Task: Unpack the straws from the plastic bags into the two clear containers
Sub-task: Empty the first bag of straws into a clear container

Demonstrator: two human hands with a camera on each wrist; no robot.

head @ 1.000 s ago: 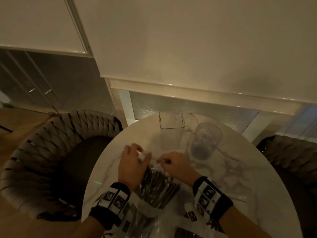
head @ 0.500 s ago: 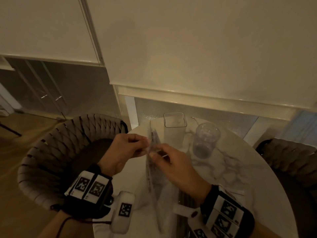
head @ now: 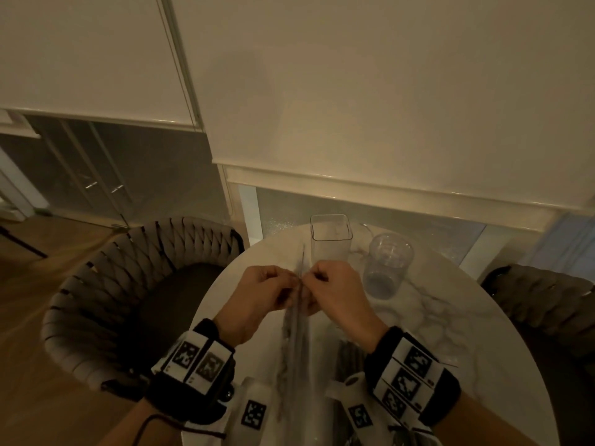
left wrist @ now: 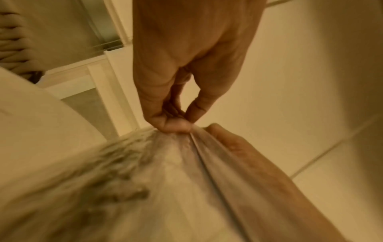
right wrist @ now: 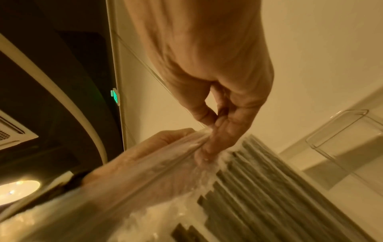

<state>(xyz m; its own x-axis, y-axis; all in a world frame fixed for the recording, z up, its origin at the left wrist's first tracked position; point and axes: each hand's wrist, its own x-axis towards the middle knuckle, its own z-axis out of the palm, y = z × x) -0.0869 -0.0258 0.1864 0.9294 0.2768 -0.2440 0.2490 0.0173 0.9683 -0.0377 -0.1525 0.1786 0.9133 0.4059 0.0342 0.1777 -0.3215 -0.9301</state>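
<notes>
A clear plastic bag (head: pixel 297 342) of dark straws (right wrist: pixel 267 176) is held on edge above the round marble table (head: pixel 450 342). My left hand (head: pixel 267 288) pinches the bag's top edge from the left, and my right hand (head: pixel 328 284) pinches the same edge from the right, knuckles nearly touching. In the left wrist view the thumb and forefinger (left wrist: pixel 178 124) squeeze the bunched film (left wrist: pixel 186 172). A square clear container (head: pixel 331 239) and a round clear cup (head: pixel 388 265) stand just beyond my hands, with no straws showing in either.
More bagged dark straws (head: pixel 351 358) lie on the table under my right wrist. A woven chair (head: pixel 128 284) stands at the left and another (head: pixel 547 304) at the right. A white wall and glass panels lie beyond the table.
The bag came up off the table and now stands on edge. Both hands have closed in on its top edge, ending nearly knuckle to knuckle at its middle.
</notes>
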